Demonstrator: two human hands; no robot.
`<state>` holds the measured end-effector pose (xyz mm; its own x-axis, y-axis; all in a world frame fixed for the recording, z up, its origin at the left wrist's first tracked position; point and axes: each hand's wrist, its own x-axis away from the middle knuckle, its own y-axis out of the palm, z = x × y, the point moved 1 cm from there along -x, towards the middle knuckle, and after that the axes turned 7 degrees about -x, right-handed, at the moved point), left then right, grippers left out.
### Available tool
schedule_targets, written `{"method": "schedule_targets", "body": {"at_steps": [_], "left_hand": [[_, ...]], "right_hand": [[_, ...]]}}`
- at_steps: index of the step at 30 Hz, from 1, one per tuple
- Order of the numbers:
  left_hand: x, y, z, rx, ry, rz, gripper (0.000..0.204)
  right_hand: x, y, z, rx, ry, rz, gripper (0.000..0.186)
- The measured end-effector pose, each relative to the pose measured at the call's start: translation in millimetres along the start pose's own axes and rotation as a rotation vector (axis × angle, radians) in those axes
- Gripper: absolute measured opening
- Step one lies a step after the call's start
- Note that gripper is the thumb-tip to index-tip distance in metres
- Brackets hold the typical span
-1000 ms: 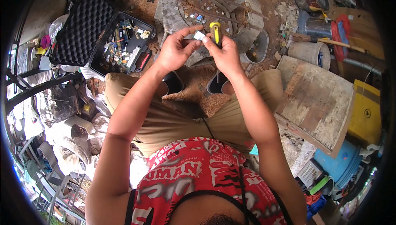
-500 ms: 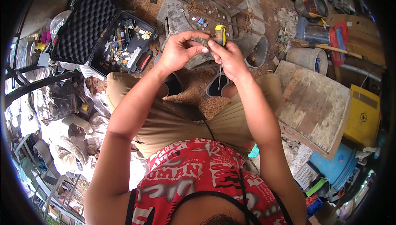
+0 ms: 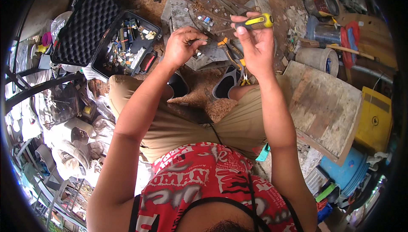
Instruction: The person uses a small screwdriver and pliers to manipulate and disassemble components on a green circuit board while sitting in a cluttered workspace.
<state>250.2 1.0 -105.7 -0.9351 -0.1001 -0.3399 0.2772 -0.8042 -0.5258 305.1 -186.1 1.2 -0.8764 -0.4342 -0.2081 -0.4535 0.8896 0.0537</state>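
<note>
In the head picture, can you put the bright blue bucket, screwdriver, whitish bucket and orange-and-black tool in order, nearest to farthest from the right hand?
1. Screwdriver: held in the right hand.
2. Orange-and-black tool: just left of that hand.
3. Whitish bucket: off to the right.
4. Bright blue bucket: farthest, lower right.

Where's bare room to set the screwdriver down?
For the screwdriver: the weathered board, between pale bucket and yellow box, looks bare on top. Also ground between the shoes, apart from fine litter. Crowded: the open black case, its base strewn with small parts, and just past the right shoe, where an orange-and-black tool sits.
</note>
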Motion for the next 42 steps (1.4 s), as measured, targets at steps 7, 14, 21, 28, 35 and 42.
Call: {"method": "schedule_targets", "body": {"at_steps": [7, 14, 21, 28, 35, 42], "left_hand": [[13.6, 16.8, -22.7, -0.19, -0.128, -0.056, 0.015], [12.7, 16.6, -24.3, -0.218, -0.158, -0.084, 0.017], [12.0, 17.2, -24.5, -0.208, -0.197, -0.104, 0.018], [12.0, 17.0, -24.3, -0.238, -0.188, -0.098, 0.019], [11.7, 16.3, -21.3, -0.244, -0.192, -0.097, 0.02], [11.3, 15.6, -21.6, -0.223, -0.173, -0.086, 0.021]], "right_hand": [[-3.3, 15.7, 20.4, 0.108, -0.102, -0.034, 0.063], [-3.4, 16.9, 33.9, 0.153, -0.131, -0.1, 0.072], [-4.3, 17.5, 41.4, 0.199, -0.143, -0.158, 0.072], [-6.1, 18.0, 42.9, 0.206, -0.144, -0.173, 0.072], [-8.1, 16.3, 43.8, 0.246, -0.14, -0.214, 0.071], [-10.3, 16.7, 41.6, 0.228, -0.096, -0.246, 0.071]]}}
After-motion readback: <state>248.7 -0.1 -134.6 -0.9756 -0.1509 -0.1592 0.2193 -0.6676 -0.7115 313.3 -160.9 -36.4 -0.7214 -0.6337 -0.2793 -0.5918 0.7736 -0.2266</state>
